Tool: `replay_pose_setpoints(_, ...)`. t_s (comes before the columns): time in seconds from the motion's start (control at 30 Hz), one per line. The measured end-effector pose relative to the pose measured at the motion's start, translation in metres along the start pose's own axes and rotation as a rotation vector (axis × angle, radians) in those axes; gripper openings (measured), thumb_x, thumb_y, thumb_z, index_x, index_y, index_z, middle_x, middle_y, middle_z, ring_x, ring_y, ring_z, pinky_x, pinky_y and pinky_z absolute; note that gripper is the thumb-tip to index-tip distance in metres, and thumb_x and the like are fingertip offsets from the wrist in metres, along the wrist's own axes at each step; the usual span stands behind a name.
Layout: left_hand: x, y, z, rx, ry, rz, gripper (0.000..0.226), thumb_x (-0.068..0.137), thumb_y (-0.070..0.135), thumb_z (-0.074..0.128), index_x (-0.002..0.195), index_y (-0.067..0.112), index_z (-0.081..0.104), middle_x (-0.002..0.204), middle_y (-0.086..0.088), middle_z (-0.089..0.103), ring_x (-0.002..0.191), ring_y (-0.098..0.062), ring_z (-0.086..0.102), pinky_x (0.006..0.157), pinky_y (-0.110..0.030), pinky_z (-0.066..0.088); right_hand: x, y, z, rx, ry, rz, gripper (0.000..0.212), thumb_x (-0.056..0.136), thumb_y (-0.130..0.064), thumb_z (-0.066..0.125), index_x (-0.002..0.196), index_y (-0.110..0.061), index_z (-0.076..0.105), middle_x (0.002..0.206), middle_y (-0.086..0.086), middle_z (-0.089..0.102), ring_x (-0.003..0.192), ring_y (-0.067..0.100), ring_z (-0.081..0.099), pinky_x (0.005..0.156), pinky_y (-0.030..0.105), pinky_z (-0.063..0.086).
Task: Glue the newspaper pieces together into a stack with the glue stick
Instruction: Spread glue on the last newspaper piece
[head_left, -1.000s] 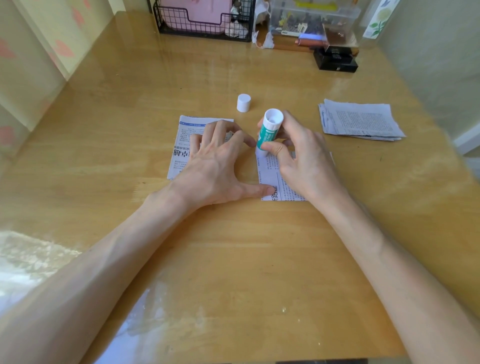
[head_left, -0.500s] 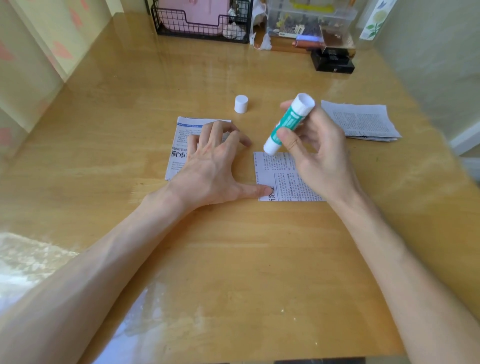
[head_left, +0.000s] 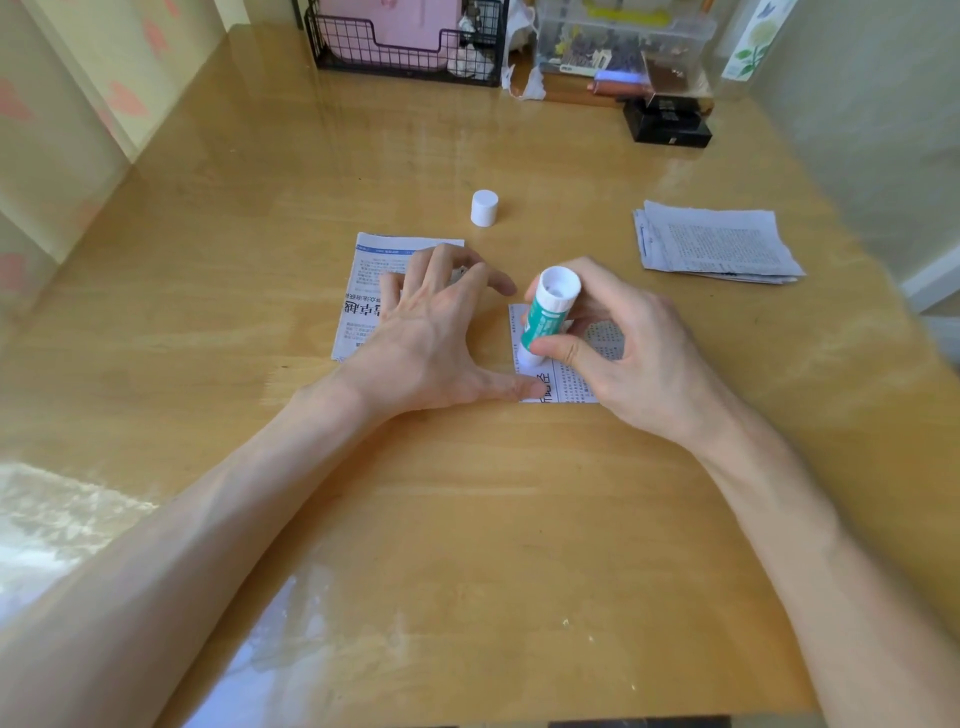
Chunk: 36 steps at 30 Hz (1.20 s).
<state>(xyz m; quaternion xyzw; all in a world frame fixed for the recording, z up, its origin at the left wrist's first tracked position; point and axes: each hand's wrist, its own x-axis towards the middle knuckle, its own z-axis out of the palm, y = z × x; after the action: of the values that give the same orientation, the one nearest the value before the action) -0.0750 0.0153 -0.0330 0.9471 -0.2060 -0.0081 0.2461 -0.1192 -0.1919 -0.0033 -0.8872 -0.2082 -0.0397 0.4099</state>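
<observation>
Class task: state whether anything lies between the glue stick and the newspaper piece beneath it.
Nothing visible does. The right hand holds the glue stick, lower end at the newspaper piece; the thumb of the left hand presses the piece's near corner, beside the stick.

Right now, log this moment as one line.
step: gluing | right hand grips glue stick, tip down on newspaper piece | left hand thumb pins its corner | cap off, standing apart

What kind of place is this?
Probably a home desk used for crafts: a wooden table, a black wire basket and a clear storage box at the back, and a pile of newspaper pieces.
</observation>
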Motion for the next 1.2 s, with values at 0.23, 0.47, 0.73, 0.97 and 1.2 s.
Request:
replay_pose_setpoints(0.23,0.001,-0.001,-0.001,0.011,0.009,0.009,0.105,0.045,0.098,0.06,0.133,0.042,0.048,0.138,0.008,0.035,0.137,-0.014,0.026,0.104,-0.031,0.016,0.0,-0.001,-0.005,0.034,-0.09,0.017,0.023,0.099,0.0,0.066,0.118,-0.014,0.061,0.107,-0.006,0.075,0.105,0.019,0.073,0.096,0.046,0.056)
replay_pose_setpoints(0.47,0.001,0.0,-0.002,0.026,0.003,0.006,0.112,0.041,0.1,0.05,0.136,0.04,0.047,0.14,0.008,0.034,0.138,-0.012,0.024,0.103,-0.03,0.015,0.0,-0.006,0.002,-0.032,0.087,0.048,0.034,0.089,-0.034,0.086,0.107,-0.02,0.062,0.091,-0.009,0.075,0.091,0.014,0.074,0.084,0.041,0.059)
replay_pose_setpoints(0.73,0.001,-0.001,-0.002,0.019,-0.017,0.016,0.11,0.043,0.1,0.052,0.136,0.041,0.047,0.139,0.009,0.035,0.136,-0.013,0.025,0.102,-0.031,0.016,0.0,-0.007,0.006,-0.081,0.107,0.044,0.033,0.093,-0.03,0.082,0.101,-0.011,0.057,0.089,-0.006,0.075,0.088,0.015,0.073,0.081,0.04,0.056)
replay_pose_setpoints(0.97,0.002,-0.002,-0.002,0.005,-0.019,0.017,0.106,0.044,0.099,0.059,0.133,0.042,0.049,0.138,0.009,0.036,0.137,-0.012,0.025,0.104,-0.031,0.016,0.0,-0.006,-0.002,-0.049,-0.008,0.036,0.023,0.096,-0.006,0.073,0.114,-0.01,0.061,0.098,-0.006,0.076,0.102,0.011,0.073,0.091,0.038,0.056)
replay_pose_setpoints(1.2,0.001,-0.001,-0.002,-0.007,-0.025,0.007,0.107,0.043,0.098,0.052,0.134,0.044,0.049,0.138,0.01,0.036,0.138,-0.012,0.025,0.105,-0.031,0.016,0.002,-0.004,0.003,-0.075,0.038,0.037,0.023,0.099,0.001,0.064,0.117,-0.01,0.057,0.099,-0.002,0.075,0.099,0.012,0.073,0.088,0.035,0.055)
